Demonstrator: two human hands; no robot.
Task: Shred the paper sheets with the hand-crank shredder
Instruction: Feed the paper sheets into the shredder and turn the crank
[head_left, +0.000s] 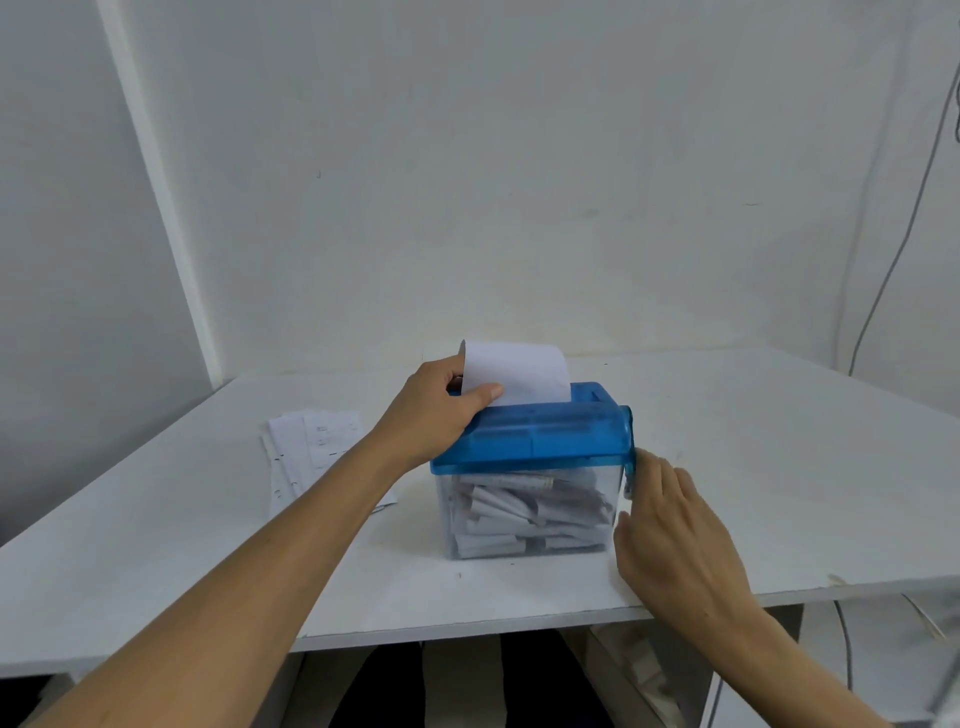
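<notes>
A hand-crank shredder (530, 441) with a blue lid and a clear bin full of white paper shreds (524, 514) stands mid-table. A white paper sheet (519, 371) stands upright in its slot. My left hand (441, 410) grips the lid's left end, thumb lying against the sheet's lower edge. At the shredder's right side, my right hand (670, 525) has its fingers at the blue crank (629, 447); the grip itself is hidden behind the hand. A stack of printed paper sheets (311, 452) lies flat to the left of the shredder.
The white table (779, 493) meets white walls behind and to the left. Its front edge runs just below the shredder. A grey cable (893, 249) hangs down the right wall. Dark striped fabric (467, 680) shows under the table.
</notes>
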